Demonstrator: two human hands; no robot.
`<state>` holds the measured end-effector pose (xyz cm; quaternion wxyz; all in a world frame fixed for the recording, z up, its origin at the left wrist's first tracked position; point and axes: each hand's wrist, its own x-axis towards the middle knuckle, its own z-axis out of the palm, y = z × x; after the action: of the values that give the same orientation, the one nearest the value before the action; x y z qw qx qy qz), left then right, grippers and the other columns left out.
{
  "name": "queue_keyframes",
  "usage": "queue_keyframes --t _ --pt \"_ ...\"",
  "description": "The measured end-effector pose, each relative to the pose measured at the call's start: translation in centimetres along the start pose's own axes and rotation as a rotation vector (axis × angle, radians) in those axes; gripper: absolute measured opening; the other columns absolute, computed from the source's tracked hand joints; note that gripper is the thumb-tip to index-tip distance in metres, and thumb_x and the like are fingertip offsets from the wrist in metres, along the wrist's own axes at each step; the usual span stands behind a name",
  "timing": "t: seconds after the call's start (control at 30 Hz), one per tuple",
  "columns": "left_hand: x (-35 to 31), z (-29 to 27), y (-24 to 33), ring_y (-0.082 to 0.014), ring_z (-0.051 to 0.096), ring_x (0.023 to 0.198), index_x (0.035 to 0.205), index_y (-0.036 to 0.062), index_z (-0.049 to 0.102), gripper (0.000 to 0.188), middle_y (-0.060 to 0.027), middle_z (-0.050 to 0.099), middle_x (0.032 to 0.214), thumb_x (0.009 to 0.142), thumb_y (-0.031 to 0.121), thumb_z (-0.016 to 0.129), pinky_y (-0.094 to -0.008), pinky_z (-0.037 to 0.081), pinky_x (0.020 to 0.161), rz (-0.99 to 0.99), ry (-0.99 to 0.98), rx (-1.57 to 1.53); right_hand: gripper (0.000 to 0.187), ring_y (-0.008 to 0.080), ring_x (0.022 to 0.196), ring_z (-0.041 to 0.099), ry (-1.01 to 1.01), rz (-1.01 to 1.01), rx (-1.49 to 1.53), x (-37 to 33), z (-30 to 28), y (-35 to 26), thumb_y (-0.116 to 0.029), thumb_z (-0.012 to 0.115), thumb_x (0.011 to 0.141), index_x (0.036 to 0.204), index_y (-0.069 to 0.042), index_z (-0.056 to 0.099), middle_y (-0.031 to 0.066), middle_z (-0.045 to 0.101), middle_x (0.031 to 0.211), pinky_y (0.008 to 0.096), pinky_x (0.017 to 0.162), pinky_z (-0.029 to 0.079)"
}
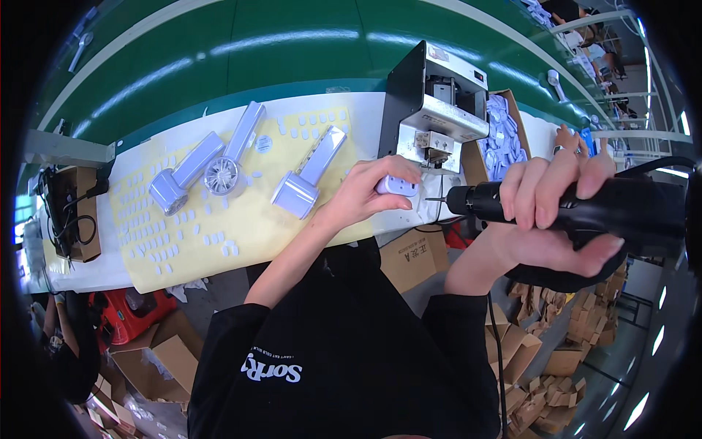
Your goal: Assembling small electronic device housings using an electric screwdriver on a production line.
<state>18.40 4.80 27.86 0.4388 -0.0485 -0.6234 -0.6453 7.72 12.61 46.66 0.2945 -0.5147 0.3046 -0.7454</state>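
Observation:
My left hand (356,196) grips a small lavender plastic housing (397,187) between thumb and fingers, one end turned to the right. Wrapped round a black electric screwdriver (629,201) is my right hand (540,192). The screwdriver lies level, its thin bit pointing left at the housing with a small gap between them. Left of my hands, three lavender hair-dryer-shaped bodies lie on a yellow sheet (256,183): one near my forearm (308,175), one showing a round finned end (221,175), and one farther left (175,183).
A black and silver bench machine (439,102) stands just beyond my hands. Beside it, a carton (518,124) holds many lavender parts. Small white pieces dot the yellow sheet. A black cable (497,336) hangs at my right. Cardboard boxes (164,358) sit on the floor below.

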Motion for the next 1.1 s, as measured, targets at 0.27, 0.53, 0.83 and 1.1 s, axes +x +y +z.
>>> queue_keyframes --t 0.27,0.53,0.83,1.1 --pt "-0.1 0.1 0.8 -0.0224 0.059 0.078 0.093 0.0046 0.051 0.037 -0.0095 0.061 0.09 0.074 0.03 0.07 -0.0301 0.046 0.067 -0.036 0.01 0.028 0.052 0.0114 0.044 0.04 -0.091 0.057 -0.09 0.5 2.2 0.8 -0.052 0.058 0.078 0.095 -0.009 0.035 0.0037 0.044 0.063 0.025 0.044 0.036" --pt "-0.1 -0.2 1.3 -0.0256 0.061 0.082 0.094 0.0046 0.053 0.032 -0.0085 0.062 0.09 0.073 0.021 0.071 -0.0309 0.047 0.071 -0.089 -0.005 0.038 0.057 0.0096 0.04 0.038 -0.05 0.123 -0.216 0.7 3.5 2.3 -0.06 0.055 0.077 0.091 -0.009 0.034 0.0022 0.042 0.06 0.0228 0.04 0.033" --pt "-0.2 -0.2 1.2 -0.026 0.061 0.078 0.092 0.0045 0.052 0.033 -0.0083 0.062 0.089 0.073 0.023 0.072 -0.0306 0.047 0.068 -0.032 -0.015 0.089 0.058 0.0095 0.04 0.037 -0.004 0.168 -0.281 0.4 3.9 2.2 -0.061 0.053 0.077 0.089 -0.008 0.032 0.002 0.04 0.058 0.023 0.038 0.033" --pt "-0.5 -0.2 1.1 -0.0264 0.06 0.075 0.092 0.0043 0.051 0.033 -0.0088 0.061 0.088 0.073 0.022 0.072 -0.0304 0.046 0.066 -0.075 -0.026 0.071 0.057 0.0091 0.039 0.035 0.009 0.148 -0.267 0.3 3.9 2.5 -0.06 0.053 0.078 0.088 -0.008 0.033 0.0015 0.039 0.056 0.0224 0.037 0.032"
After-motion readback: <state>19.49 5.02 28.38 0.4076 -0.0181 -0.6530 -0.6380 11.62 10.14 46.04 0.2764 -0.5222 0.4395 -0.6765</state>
